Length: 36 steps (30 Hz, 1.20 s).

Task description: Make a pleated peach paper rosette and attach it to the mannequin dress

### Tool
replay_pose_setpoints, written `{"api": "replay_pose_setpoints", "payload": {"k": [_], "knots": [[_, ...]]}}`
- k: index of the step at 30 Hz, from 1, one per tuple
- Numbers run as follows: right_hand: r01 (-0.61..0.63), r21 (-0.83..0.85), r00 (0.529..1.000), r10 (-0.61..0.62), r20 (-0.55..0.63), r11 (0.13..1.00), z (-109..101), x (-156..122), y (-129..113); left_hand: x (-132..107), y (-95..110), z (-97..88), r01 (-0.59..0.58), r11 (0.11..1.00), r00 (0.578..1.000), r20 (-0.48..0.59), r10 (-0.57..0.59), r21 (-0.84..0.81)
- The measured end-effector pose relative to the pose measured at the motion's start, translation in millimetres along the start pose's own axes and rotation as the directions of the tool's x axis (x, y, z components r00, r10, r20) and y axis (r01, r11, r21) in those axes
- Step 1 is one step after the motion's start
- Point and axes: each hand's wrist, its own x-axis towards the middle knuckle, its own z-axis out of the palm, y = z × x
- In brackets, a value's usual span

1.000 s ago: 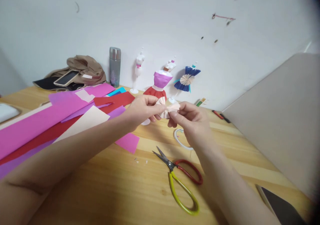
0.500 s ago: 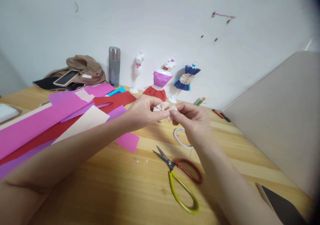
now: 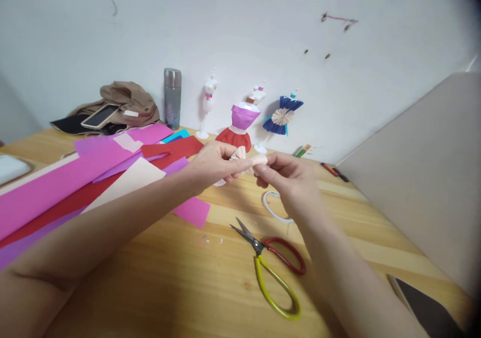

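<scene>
Above the table, my left hand (image 3: 212, 165) pinches a small cream pleated paper fan (image 3: 238, 154) between thumb and fingers. My right hand (image 3: 287, 175) is closed on a cream paper piece (image 3: 260, 160) right beside it, and the two hands almost touch. Whether this piece and the fan are joined cannot be made out, since the fingers cover the place between. Below the hands lie scissors (image 3: 258, 246) with one red and one yellow handle, blades parted. A white tape roll (image 3: 267, 207) rests partly behind my right wrist.
Coloured paper sheets (image 3: 56, 182) cover the table's left side. Along the wall stand a flask (image 3: 172, 100), a bare white mannequin (image 3: 208, 102), one in a purple and red paper dress (image 3: 244, 118), and one in blue (image 3: 280, 122). A phone (image 3: 424, 303) lies at front right.
The pleated fan has turned and more of it is now hidden by my left hand. The cream piece at my right fingertips lies flatter, across the left thumb tip. The view has shifted slightly.
</scene>
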Motion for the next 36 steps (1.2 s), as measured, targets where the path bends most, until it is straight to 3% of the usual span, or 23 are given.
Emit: {"api": "replay_pose_setpoints", "payload": {"k": [8,13,20,26,31,36], "knots": [[0.033,-0.109,0.997,-0.024,0.075,0.994,-2.0,-1.5,0.3,-1.0,6.6,-9.8,-0.161,0.981,0.987,0.019,0.160,0.111],[0.063,-0.222,0.992,-0.037,0.117,0.973,1.8,-4.0,4.7,-1.0,3.2,-2.8,-0.149,0.969,0.989,0.050,0.141,0.198],[0.064,-0.247,0.993,-0.037,0.112,0.967,1.8,-2.7,4.9,2.1,-1.6,1.0,-0.218,0.958,0.971,-0.059,0.232,0.186],[0.057,-0.250,0.992,-0.026,0.126,0.967,1.8,-6.0,3.4,2.7,1.4,5.0,-0.157,0.987,0.981,-0.108,0.158,0.018],[0.087,-0.253,0.986,-0.046,0.161,0.964,2.5,-7.7,3.1,1.5,0.7,8.7,-0.039,0.993,0.995,-0.101,0.027,-0.116],[0.107,-0.284,0.986,-0.065,0.153,0.953,3.7,-6.7,3.6,1.6,2.0,5.5,0.023,0.991,0.997,-0.068,-0.032,-0.134]]}}
